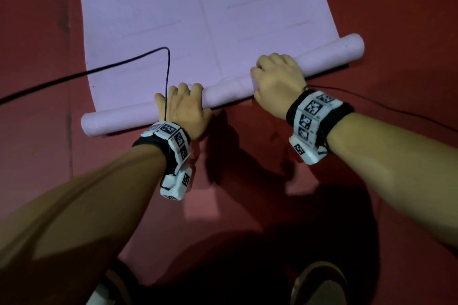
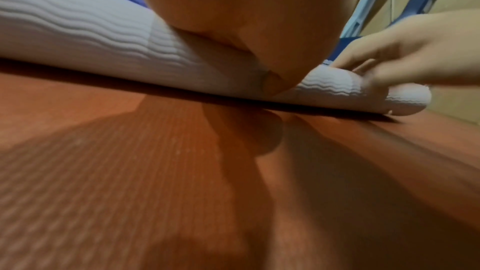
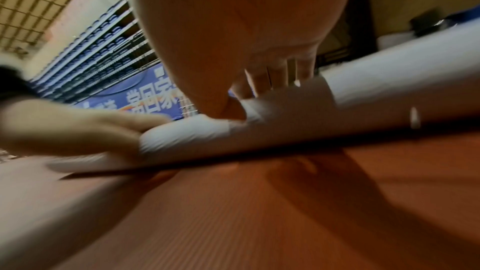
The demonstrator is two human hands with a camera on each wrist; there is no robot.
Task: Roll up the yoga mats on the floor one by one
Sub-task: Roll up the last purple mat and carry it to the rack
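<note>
Red ribbed floor carries the pale lilac foam yoga mat, whose rolled near end lies crosswise under both hands, left hand and right hand each curled over the roll, unrolled length stretching straight ahead.

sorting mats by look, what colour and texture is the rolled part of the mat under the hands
Pale lilac-pink, with fine wavy ribs on the rolled part; the left wrist view shows them best.
</note>
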